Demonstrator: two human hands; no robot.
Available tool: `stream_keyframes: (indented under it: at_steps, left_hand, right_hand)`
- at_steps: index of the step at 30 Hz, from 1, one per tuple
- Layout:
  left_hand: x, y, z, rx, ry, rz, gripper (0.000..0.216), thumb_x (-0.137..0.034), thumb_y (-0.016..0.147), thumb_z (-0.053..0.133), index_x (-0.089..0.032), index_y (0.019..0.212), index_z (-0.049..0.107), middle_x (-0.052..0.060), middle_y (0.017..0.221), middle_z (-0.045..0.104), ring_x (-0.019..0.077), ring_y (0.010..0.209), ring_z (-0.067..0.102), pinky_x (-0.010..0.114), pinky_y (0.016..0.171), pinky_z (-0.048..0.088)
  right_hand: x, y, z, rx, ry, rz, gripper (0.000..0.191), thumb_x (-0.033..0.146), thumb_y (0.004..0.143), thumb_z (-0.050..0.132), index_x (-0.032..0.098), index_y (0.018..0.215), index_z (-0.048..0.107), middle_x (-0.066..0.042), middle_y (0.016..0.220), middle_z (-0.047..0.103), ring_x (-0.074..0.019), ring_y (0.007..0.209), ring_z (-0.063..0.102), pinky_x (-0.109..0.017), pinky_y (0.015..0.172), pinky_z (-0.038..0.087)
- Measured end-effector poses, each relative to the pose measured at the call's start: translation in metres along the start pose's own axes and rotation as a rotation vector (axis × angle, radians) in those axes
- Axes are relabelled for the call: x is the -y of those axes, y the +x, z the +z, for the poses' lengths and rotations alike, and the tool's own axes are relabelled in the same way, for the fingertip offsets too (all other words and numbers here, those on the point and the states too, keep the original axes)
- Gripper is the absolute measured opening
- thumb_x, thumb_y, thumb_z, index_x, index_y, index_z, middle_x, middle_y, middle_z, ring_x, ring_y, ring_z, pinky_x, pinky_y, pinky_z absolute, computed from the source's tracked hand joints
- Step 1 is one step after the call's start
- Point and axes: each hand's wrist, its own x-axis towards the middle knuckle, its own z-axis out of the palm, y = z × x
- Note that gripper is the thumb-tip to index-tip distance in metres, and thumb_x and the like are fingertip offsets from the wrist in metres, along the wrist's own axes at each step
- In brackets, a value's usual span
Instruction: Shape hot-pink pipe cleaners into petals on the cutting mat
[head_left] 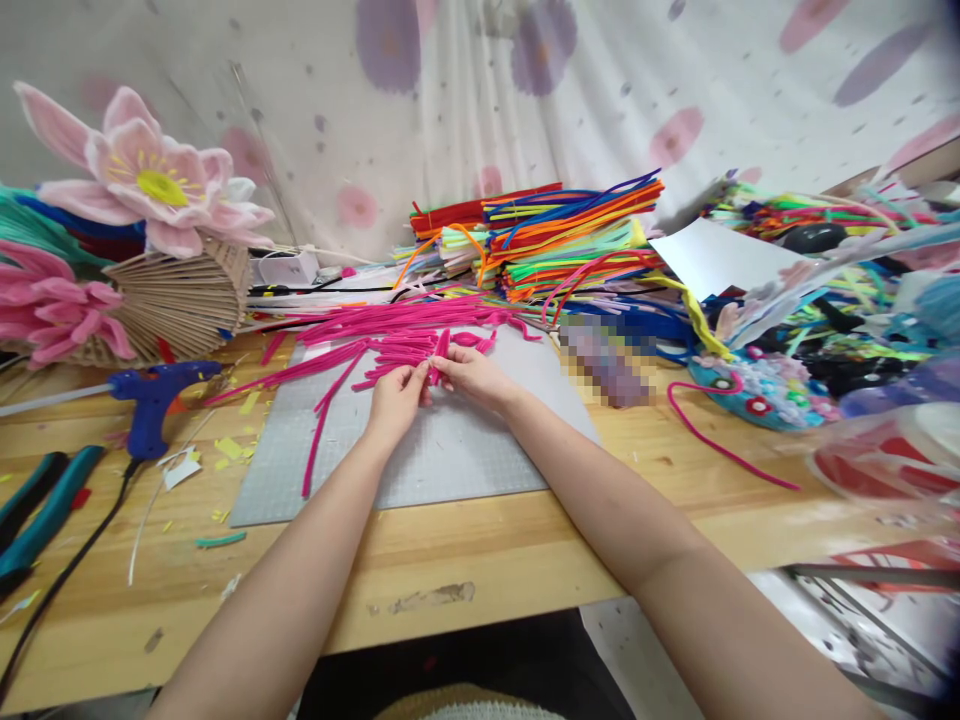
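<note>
My left hand (397,400) and my right hand (474,378) meet over a grey cutting mat (480,450). Both have their fingers pinched on one small magenta pipe cleaner piece (443,344), whose upper end sticks up above the fingertips. Its lower part is hidden by the fingers. Just behind the hands lies a bunch of short magenta pipe cleaners (394,350). Longer magenta pipe cleaners (375,320) stretch across the back of the mat. A bent magenta petal shape (480,342) rests behind my right hand.
At left lie a blue glue gun (154,400) with a black cord and teal-handled pliers (52,510). A pink fuzzy flower (161,185) stands behind them. Bundles of coloured pipe cleaners (574,235) are piled at the back. A plastic tub (892,455) sits at right.
</note>
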Motion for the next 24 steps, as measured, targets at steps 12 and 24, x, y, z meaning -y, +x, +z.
stream_keyframes:
  at_steps: [12, 24]
  left_hand:
    - [-0.009, -0.012, 0.002, -0.157, 0.034, 0.234, 0.024, -0.037, 0.07, 0.063, -0.016, 0.082, 0.065, 0.005, 0.081, 0.068, 0.016, 0.077, 0.063, 0.029, 0.077, 0.048]
    - [-0.019, -0.008, -0.005, 0.159, -0.382, -0.165, 0.038, -0.036, 0.055, 0.077, -0.012, 0.083, 0.068, 0.008, 0.079, 0.069, 0.0193, 0.074, 0.066, 0.035, 0.074, 0.052]
  right_hand:
    - [-0.004, 0.007, -0.008, -0.286, -0.084, -0.07, 0.037, 0.043, 0.052, 0.072, 0.014, 0.064, 0.054, 0.004, 0.06, 0.052, -0.0074, 0.057, 0.044, -0.023, 0.059, 0.034]
    - [0.007, -0.001, 0.0, -0.127, 0.13, 0.064, 0.034, 0.035, 0.045, 0.078, 0.014, 0.062, 0.057, 0.004, 0.057, 0.053, -0.0085, 0.058, 0.047, -0.024, 0.06, 0.035]
